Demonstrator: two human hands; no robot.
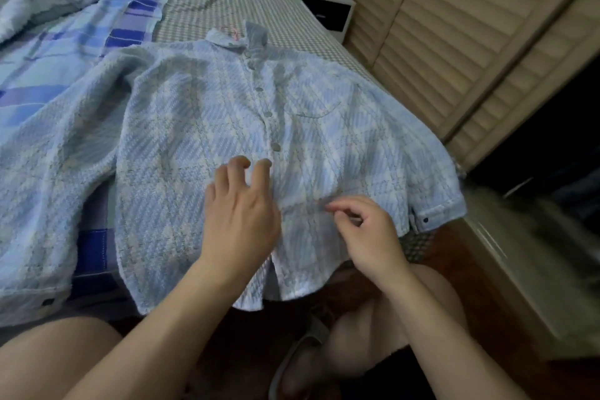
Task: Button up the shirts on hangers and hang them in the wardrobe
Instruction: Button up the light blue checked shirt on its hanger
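Louvered wardrobe doors (454, 42) fill the 2 o'clock side of the view, and a bed (227, 0) with a checked sheet runs from the centre up toward 12 o'clock. A blue plaid quilt (81, 26) is bunched at 10 o'clock, and a small dark nightstand (328, 13) with objects on top stands beyond the bed's far corner at 1 o'clock.

Spread flat on the bed, at the centre, lies a light blue checked shirt (181, 140), collar toward 12 o'clock and hem hanging over the bed edge toward 6 o'clock. A pink hanger (232, 31) peeks out at the collar. A row of round buttons (268, 114) runs down the placket; the upper ones look closed, while near the hem the two fronts part slightly. One sleeve trails off to 8 o'clock, the other ends at a cuff at 3 o'clock.

The left hand (242, 214) rests on the shirt just below the lowest visible button, its fingers (238, 164) bent and slightly spread, tips touching the cloth at the placket. The right hand (367, 230) hovers just to the 3 o'clock side of it, over the shirt's lower front, fingers loosely curled with thumb and forefinger close together; whether they pinch any cloth cannot be told.

Bare knees and a slipper (302, 354) on the floor show at 6 o'clock.
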